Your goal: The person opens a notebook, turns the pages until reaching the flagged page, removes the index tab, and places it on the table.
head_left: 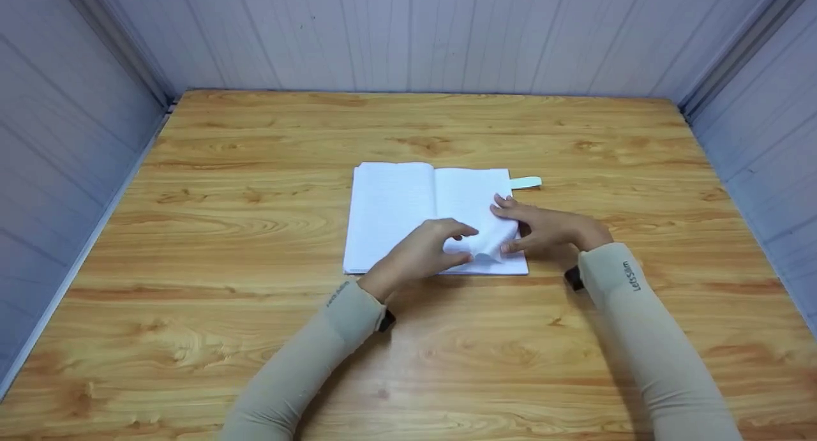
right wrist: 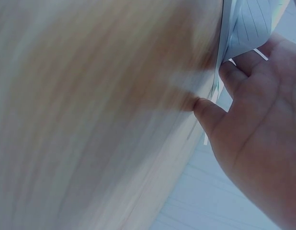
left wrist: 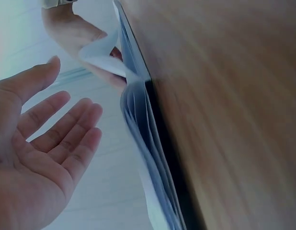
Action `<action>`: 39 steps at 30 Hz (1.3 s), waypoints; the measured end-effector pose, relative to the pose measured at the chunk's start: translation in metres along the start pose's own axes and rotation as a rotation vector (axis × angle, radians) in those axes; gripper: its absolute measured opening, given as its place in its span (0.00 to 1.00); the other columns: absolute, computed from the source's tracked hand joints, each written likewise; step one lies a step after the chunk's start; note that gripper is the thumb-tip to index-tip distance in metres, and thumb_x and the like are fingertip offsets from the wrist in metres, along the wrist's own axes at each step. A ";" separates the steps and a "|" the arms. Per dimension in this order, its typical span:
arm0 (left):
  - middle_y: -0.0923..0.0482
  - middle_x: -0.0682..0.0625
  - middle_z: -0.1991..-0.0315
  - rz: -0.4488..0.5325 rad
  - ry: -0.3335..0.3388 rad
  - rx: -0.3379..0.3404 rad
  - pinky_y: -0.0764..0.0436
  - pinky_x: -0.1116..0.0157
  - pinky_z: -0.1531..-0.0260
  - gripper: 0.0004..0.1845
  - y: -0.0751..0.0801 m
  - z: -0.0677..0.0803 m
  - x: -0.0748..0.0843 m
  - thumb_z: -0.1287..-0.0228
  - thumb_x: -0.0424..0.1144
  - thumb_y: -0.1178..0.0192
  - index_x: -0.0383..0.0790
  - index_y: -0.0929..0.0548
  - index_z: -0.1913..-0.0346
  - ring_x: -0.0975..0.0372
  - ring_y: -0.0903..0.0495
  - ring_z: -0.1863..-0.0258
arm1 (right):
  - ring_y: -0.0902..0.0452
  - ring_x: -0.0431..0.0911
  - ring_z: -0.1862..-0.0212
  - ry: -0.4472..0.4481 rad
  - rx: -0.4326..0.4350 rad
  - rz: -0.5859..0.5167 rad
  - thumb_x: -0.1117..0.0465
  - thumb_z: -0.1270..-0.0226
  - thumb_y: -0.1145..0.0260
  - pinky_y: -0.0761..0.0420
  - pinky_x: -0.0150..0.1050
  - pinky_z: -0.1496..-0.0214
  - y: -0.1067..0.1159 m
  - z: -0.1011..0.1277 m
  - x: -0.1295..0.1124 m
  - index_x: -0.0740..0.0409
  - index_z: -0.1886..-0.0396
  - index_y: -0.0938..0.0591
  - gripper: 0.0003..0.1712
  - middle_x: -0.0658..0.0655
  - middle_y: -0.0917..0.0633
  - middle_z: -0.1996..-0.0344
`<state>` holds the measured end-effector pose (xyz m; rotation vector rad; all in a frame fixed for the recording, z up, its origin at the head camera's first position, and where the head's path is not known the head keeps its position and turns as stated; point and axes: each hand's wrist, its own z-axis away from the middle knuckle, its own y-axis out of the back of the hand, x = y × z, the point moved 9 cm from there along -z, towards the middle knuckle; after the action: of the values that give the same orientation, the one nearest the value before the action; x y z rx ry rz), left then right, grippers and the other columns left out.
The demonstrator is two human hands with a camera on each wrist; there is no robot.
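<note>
Thin white paper, the lifted page [head_left: 488,240] of the open notebook [head_left: 408,217] on the desk [head_left: 255,173] looks light, limp and easily creased, curling between the right hand [head_left: 542,227] pinching its outer edge and the relaxed, empty left hand [head_left: 424,253] alongside, so the free corner seems the safest hold.

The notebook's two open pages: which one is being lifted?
The right-hand page: its near corner curls up off the notebook between the right hand and left hand. The left-hand page lies flat, untouched.
</note>
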<state>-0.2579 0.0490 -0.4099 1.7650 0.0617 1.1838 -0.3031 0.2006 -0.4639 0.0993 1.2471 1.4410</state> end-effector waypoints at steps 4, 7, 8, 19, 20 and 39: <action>0.18 0.46 0.46 -0.030 0.007 -0.034 0.23 0.63 0.43 0.20 -0.009 -0.007 0.004 0.36 0.39 0.37 0.37 0.20 0.42 0.58 0.20 0.47 | 0.74 0.53 0.22 -0.002 0.007 -0.003 0.39 0.37 0.37 0.63 0.60 0.24 0.000 0.001 0.001 0.52 0.23 0.52 0.53 0.52 0.64 0.22; 0.17 0.47 0.48 -0.044 0.004 -0.054 0.23 0.65 0.44 0.20 -0.014 -0.012 0.006 0.37 0.39 0.36 0.38 0.19 0.43 0.60 0.20 0.48 | 0.75 0.53 0.22 0.004 0.008 -0.003 0.39 0.37 0.37 0.63 0.60 0.24 0.000 0.000 0.000 0.53 0.23 0.53 0.53 0.53 0.64 0.22; 0.17 0.48 0.48 -0.046 0.005 -0.063 0.23 0.65 0.44 0.20 -0.015 -0.014 0.006 0.37 0.39 0.36 0.39 0.19 0.43 0.60 0.20 0.48 | 0.75 0.53 0.22 0.006 0.007 -0.001 0.40 0.37 0.36 0.63 0.60 0.24 0.000 0.000 0.000 0.53 0.23 0.53 0.53 0.53 0.64 0.22; 0.15 0.49 0.52 -0.016 0.020 -0.082 0.20 0.69 0.51 0.15 -0.021 -0.022 0.004 0.38 0.35 0.36 0.39 0.16 0.48 0.62 0.17 0.54 | 0.74 0.53 0.22 0.023 0.006 0.007 0.40 0.37 0.37 0.62 0.59 0.24 0.001 0.001 -0.003 0.55 0.23 0.53 0.53 0.54 0.64 0.22; 0.15 0.49 0.52 -0.014 0.020 -0.079 0.20 0.69 0.52 0.14 -0.021 -0.022 0.004 0.38 0.34 0.36 0.39 0.15 0.49 0.62 0.17 0.55 | 0.74 0.54 0.22 0.027 0.008 0.006 0.40 0.37 0.36 0.62 0.59 0.24 0.001 0.001 -0.003 0.55 0.23 0.52 0.53 0.54 0.64 0.22; 0.15 0.46 0.52 0.017 0.035 -0.011 0.19 0.66 0.52 0.13 -0.011 -0.021 0.000 0.36 0.28 0.41 0.36 0.15 0.50 0.61 0.16 0.57 | 0.75 0.54 0.23 0.040 0.081 -0.017 0.42 0.42 0.30 0.60 0.60 0.24 0.007 0.003 -0.003 0.58 0.23 0.58 0.61 0.57 0.68 0.23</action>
<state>-0.2685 0.0682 -0.4169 1.7383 0.0611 1.2254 -0.3047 0.2013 -0.4561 0.1152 1.3361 1.3832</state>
